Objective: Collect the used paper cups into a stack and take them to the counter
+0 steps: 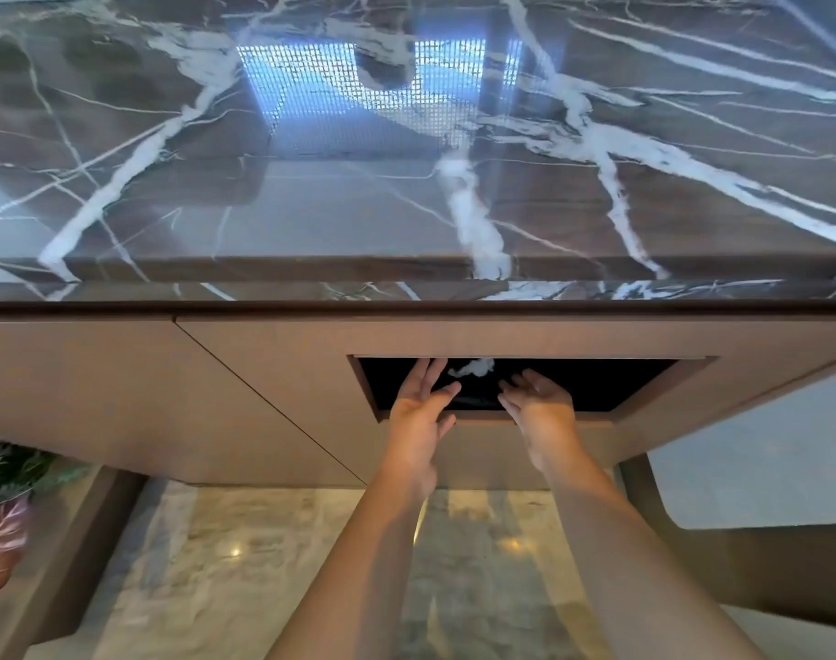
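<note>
Dark marble counter (pixel 311 207), white veins, glossy; pale marble floor (pixel 244 564) below.

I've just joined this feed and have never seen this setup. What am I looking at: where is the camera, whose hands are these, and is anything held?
There is no machine here. A person works with bare hands, and the one camera sits on their head, looking forward and down. The dark marble counter fills the top of the picture. Below it, the wooden front has a dark rectangular opening. The left hand and right hand are at that opening, fingers straight, holding nothing. Something white shows inside; I cannot tell what. No paper cups are plainly visible. A plant stands lower left.
</note>
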`<state>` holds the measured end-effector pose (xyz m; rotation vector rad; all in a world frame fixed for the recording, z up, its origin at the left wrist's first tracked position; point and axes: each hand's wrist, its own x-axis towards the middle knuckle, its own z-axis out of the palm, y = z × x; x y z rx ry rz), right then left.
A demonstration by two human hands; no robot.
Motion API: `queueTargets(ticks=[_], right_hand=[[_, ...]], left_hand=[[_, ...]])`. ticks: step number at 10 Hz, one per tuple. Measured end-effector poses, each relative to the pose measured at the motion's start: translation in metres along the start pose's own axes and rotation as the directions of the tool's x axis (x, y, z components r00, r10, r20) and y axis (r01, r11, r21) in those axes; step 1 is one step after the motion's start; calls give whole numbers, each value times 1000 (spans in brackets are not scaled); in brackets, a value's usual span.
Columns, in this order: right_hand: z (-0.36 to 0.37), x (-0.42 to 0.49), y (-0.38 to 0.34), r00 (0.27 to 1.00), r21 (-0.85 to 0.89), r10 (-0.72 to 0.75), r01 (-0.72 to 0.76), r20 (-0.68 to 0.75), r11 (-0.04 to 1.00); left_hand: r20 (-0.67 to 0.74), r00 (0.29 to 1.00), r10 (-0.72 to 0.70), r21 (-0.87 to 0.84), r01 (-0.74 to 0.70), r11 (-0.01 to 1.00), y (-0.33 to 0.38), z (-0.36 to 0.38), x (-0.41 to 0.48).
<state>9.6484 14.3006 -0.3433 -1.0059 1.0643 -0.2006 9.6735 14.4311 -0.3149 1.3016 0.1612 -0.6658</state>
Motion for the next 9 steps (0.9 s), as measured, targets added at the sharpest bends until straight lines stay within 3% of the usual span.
queueTargets(ticks=[1,3,6,7,8,9], right_hand=[[-6,-11,3,996,-83,-79,82,46,993],[-17,-57,12,937,-373,-309,349,164,860],[-34,-130,-5,820,-696,-476,544,319,469],[-38,-160,-20,811,-745,-461,548,361,381],[-44,-193,-42,807,-792,-441,540,393,283],[-52,-224,-56,741,-814,-506,568,442,121]], left_hand=[[8,1000,3,13,-3,1000,3,3,-2],[10,999,-37,142,35,989,2,1,-25],[-88,993,-79,201,95,975,14,9,-82],[-129,991,20,400,34,916,26,9,-113],[-109,980,165,695,-44,718,42,6,-146],[-33,937,348,888,-132,441,58,-4,-184]])
